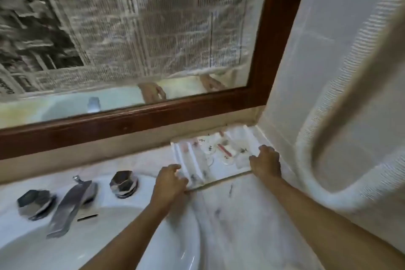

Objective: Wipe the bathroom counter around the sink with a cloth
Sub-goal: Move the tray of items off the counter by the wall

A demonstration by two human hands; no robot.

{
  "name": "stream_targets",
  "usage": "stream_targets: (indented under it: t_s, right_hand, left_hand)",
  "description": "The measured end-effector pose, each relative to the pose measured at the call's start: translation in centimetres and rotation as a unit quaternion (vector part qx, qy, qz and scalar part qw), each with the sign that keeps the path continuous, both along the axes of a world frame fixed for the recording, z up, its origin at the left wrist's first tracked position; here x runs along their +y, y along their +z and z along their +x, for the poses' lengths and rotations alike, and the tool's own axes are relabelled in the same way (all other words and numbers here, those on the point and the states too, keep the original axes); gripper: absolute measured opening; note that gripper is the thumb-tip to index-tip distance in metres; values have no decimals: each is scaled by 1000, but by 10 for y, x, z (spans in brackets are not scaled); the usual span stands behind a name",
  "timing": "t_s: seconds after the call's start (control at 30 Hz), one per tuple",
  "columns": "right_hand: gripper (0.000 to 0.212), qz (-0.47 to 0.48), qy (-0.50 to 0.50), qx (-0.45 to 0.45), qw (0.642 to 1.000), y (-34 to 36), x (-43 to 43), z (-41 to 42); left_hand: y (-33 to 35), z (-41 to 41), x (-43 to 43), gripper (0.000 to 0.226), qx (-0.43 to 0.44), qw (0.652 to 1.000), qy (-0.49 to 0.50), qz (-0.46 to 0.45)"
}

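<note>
- Counter point(252, 215): pale marble running right of the sink and back to the wall corner. No cloth is in either hand, so I judge that wiping has not begun here. Grit could stay in the corner if the tray is only nudged aside.
- Towel point(328, 127): it hangs on the right wall, near the right forearm. An elbow swinging out could drag it onto the counter. I cannot tell if this is the wiping cloth.
- Sink point(109, 237): the bowl lies right under the left forearm. Anything that slips leftward would probably drop into it.
- Tray point(228, 178): a clear, ribbed tray in the back corner, with its left end by the sink rim. Lifted unevenly, it would likely tip.
- Left hand point(169, 182): its fingers are curled over the tray's left end, grasping it.
- Right hand point(266, 162): its fingers are hooked over the tray's right edge, grasping it too. The frame is blurred, so how firm either hold is cannot be told.
- Knob point(123, 184): it stands just left of the left hand. A sideways pull could knock it.
- Bits point(225, 151): small loose pieces, one red, lie in the tray. A tilt would scatter them over the counter.
</note>
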State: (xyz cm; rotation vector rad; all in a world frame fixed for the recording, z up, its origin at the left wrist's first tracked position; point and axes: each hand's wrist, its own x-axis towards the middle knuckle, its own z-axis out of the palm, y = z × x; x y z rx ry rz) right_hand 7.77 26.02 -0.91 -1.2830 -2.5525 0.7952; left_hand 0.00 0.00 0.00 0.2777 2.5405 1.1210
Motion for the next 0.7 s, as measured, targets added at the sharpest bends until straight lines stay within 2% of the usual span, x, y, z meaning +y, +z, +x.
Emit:
stream_targets:
  t_s: [0.1, 0.23, 0.37, 0.43, 0.5, 0.7]
  right_hand:
    - [43, 19, -16, -17, 1000, -10, 15, -13]
    - [38, 56, -21, -30, 998, -23, 24, -25]
    - [34, 42, -58, -21, 997, -29, 25, -31]
    - [36, 16, -93, -9, 995, -28, 23, -33]
    - [38, -9, -126, -5, 992, -23, 20, -32]
    - [40, -28, -152, 36, 987, 7, 3, -23]
  left_hand:
    - [-16, -13, 11, 56, 23, 998, 17, -54]
    - [-18, -19, 24, 26, 23, 992, 16, -120]
    - [-10, -26, 32, 34, -9, 987, 2, -163]
    - [-6, -29, 33, 30, -27, 983, -9, -183]
    - [-2, -32, 32, 26, -36, 986, 9, -163]
    - [19, -19, 13, 47, -63, 992, 111, 5]
